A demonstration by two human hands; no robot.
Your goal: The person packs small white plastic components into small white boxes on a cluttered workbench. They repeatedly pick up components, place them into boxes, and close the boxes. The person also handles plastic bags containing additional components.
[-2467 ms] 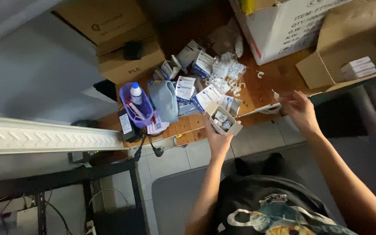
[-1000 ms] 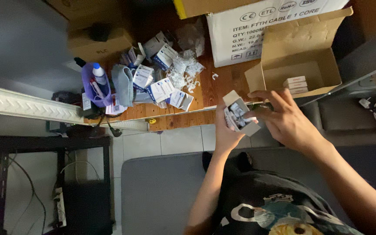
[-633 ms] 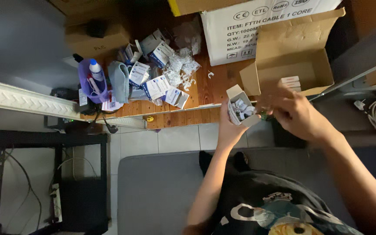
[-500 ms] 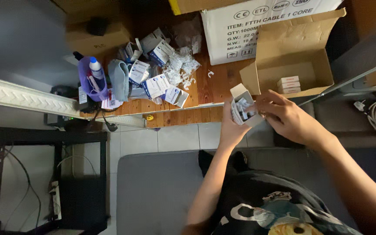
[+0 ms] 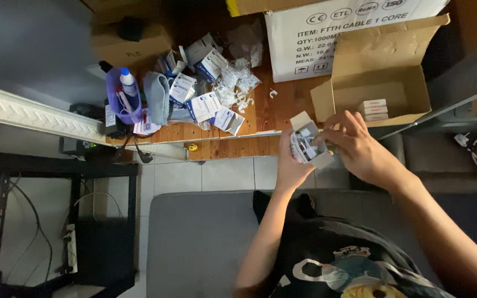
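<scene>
The small open white box (image 5: 305, 144) is gripped by the left hand (image 5: 291, 165) at five o'clock of the tabletop (image 5: 271, 110); since half a second ago, the right hand (image 5: 357, 146) has been spread, its fingertips brought to the box mouth, grasping nothing visible.

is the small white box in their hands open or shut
Open: the small white box, held in the left hand, has its flap up, and the right hand fingers reach its mouth.

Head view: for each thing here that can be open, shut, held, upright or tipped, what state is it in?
Small white box: open, flap up, held in left hand.
Right hand: fingers at the box mouth.
Brown carton: open, a few small white boxes stacked inside.
Spray bottle: upright in purple holder.
White packets: scattered loose on wooden table.
</scene>
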